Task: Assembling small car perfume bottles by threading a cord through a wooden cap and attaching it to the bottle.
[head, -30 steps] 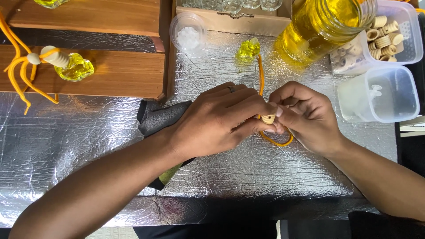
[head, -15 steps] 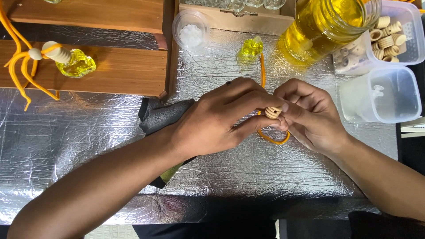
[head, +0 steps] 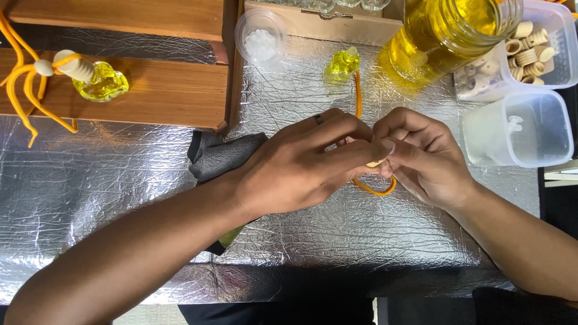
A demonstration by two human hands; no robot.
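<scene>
Two bare hands, the left hand (head: 301,165) and the right hand (head: 421,156), meet over the foil-covered worktop (head: 120,180). Two small glass bottles of yellow liquid are in view: one (head: 102,83) on the wooden board at the left edge, one (head: 343,62) near the back edge. One large yellow-filled glass jar (head: 445,30) stands at the back right corner. Two clear plastic tubs sit at the right edge: one (head: 518,129) nearly bare, one (head: 542,48) with wooden caps too many to count. One round clear lid (head: 260,30) and one dark cloth (head: 220,157) complete the count.

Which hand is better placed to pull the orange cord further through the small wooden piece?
Probably the right hand: the orange cord loops out just below it. The left hand pinches the small wooden piece, so it seems better kept steadying.
</scene>
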